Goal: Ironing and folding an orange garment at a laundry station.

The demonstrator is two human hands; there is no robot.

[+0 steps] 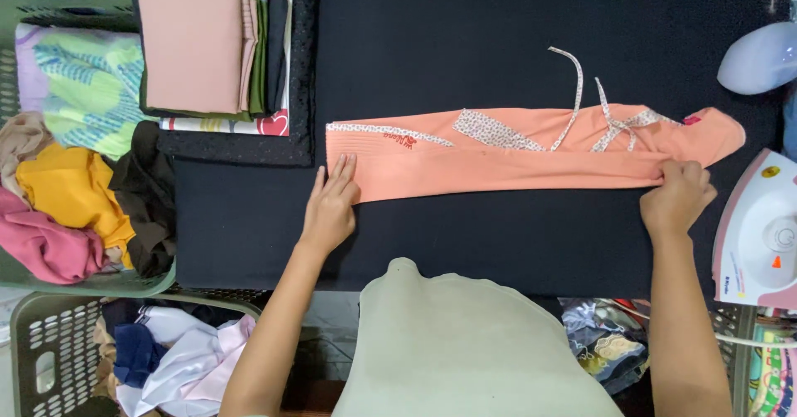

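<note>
Pale green shirt front (465, 351) fills the near edge. Beyond it, black padded ironing surface (498, 243) carries one long salmon-orange folded garment with floral trim and ties (515, 160), lying crosswise at centre. Left hand (330, 205): flat, grip spread wide, pressing the garment's left end. Right hand (677, 197): grip apparently pinching the right end's lower edge. Best handled taut, edges aligned, fold smoothed outward. Pink-and-white iron (760, 234) stands right; folded cloth stack (207, 39) upper left; laundry baskets (50, 342) left.

iron (760, 234) labels: round yellow, top | small orange, middle | right edge
</note>
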